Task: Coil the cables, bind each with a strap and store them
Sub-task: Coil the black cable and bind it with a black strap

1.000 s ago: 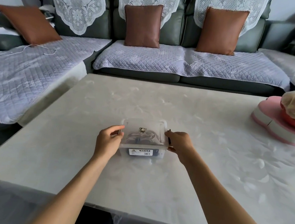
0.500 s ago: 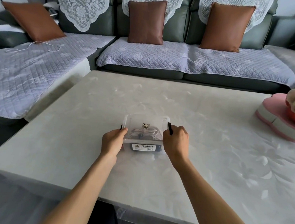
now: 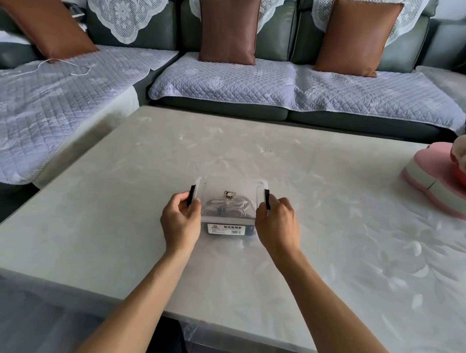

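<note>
A small clear plastic storage box (image 3: 231, 187) with a lid and a white label stands on the pale table (image 3: 332, 240). Coiled cables (image 3: 228, 205) show through its lid. My left hand (image 3: 181, 222) pinches the black latch (image 3: 191, 195) on the box's left side. The black latch (image 3: 266, 198) on the right side is pinched by my right hand (image 3: 276, 225). Both latches stand up against the lid's edges.
A pink heart-shaped box (image 3: 437, 187) with a wrapped bundle on it sits at the table's right edge. A sofa with brown cushions (image 3: 229, 27) runs behind and to the left. A thin white cable (image 3: 54, 64) lies on the left sofa seat.
Both hands have shifted from the box's sides onto the black latches, which now stand raised against the lid. The view has tilted slightly.
</note>
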`<action>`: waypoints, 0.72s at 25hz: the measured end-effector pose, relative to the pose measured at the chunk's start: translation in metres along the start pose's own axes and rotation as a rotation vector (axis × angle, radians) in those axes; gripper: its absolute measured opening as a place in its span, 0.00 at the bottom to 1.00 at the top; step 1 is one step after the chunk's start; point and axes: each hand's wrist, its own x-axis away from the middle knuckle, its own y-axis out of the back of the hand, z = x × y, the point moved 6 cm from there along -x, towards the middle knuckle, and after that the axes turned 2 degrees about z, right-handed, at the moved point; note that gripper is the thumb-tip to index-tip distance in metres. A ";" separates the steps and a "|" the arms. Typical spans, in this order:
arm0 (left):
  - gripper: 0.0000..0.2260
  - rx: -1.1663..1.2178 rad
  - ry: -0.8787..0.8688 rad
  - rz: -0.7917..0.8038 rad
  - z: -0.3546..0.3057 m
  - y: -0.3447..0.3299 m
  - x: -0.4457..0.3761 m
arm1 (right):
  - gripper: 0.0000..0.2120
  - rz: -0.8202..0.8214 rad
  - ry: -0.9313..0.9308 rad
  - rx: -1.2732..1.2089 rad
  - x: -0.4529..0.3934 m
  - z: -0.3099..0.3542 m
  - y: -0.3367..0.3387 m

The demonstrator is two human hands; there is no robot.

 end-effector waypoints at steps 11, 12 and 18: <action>0.17 -0.010 0.016 0.279 -0.001 0.007 0.007 | 0.10 0.161 -0.010 -0.214 -0.003 -0.003 -0.003; 0.19 0.033 0.069 0.307 -0.002 0.008 0.008 | 0.08 0.187 -0.009 -0.276 -0.003 -0.005 -0.004; 0.26 0.147 0.118 0.498 -0.031 -0.004 0.033 | 0.20 0.253 -0.089 -0.778 0.017 -0.020 0.025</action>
